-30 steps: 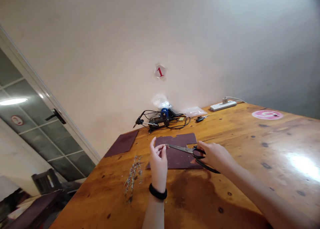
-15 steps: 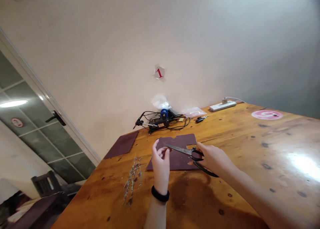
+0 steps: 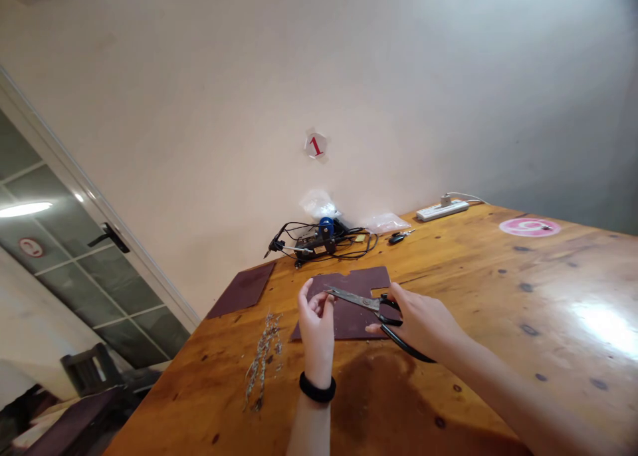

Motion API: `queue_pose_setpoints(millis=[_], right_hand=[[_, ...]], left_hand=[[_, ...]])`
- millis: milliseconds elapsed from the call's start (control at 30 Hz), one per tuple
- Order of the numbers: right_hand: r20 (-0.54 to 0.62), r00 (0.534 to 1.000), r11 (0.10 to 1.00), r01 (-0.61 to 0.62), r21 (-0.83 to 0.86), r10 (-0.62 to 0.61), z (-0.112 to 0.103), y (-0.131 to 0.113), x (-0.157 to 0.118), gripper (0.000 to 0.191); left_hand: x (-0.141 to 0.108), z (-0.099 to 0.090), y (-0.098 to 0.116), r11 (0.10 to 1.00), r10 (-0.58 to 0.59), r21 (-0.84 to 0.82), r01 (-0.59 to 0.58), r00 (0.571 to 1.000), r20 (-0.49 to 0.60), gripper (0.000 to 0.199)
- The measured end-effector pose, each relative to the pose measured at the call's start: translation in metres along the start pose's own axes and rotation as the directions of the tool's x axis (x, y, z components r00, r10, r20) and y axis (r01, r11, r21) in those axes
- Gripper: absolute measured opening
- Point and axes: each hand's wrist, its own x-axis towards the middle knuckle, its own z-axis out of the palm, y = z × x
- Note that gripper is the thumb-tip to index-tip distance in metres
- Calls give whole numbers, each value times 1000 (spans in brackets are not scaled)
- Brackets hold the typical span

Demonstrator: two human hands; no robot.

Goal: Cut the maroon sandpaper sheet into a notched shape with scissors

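Pinching together, the left hand's fingers (image 3: 319, 296) meet at their tips, though whether they hold something thin between them is too small to tell. Just beside them lies the pointed tip of the steel scissors (image 3: 355, 299), and they may be touching it. The blades seem closed, lying together as one narrow strip. The right hand's fingers (image 3: 396, 296) curl around the black scissor handles (image 3: 401, 346), clamping them, while one finger stretches out low over the dark maroon sheet (image 3: 349, 326). Both hands hover above that sheet, which lies flat on the wooden table (image 3: 498, 296) with a squared notch in its far edge. A black wristband (image 3: 317, 388) circles the left wrist. To the left lie a loose line of dried sprigs (image 3: 262, 359) and a second maroon sheet (image 3: 242, 290). Farther off, near the wall, sit a tangle of black cables (image 3: 319, 245) around a small device, a clear plastic bag (image 3: 383, 223) and a white power strip (image 3: 442, 211). With the closed tip this near the pinching fingers, the close work in hand calls for a steady grip and for those fingertips to stay clear of the point.
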Motion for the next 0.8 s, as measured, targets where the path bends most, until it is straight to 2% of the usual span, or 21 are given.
queue_pose_setpoints(millis=[167,467,800], right_hand=[[1,1000,1000,3,4,-3,-1,-2,-1,52],[32,999,998,-38,-59,40,-2,2,3,50],[34,999,993,-29,-112,33,-1,0,2,48]], left_hand=[[0,0,1,1000,19,-23,-19,1000,-6,46],[-4,3,3,999,34,37,-34,999,1,45],[-6,6,3,998,-15,66,18,999,-46,44]])
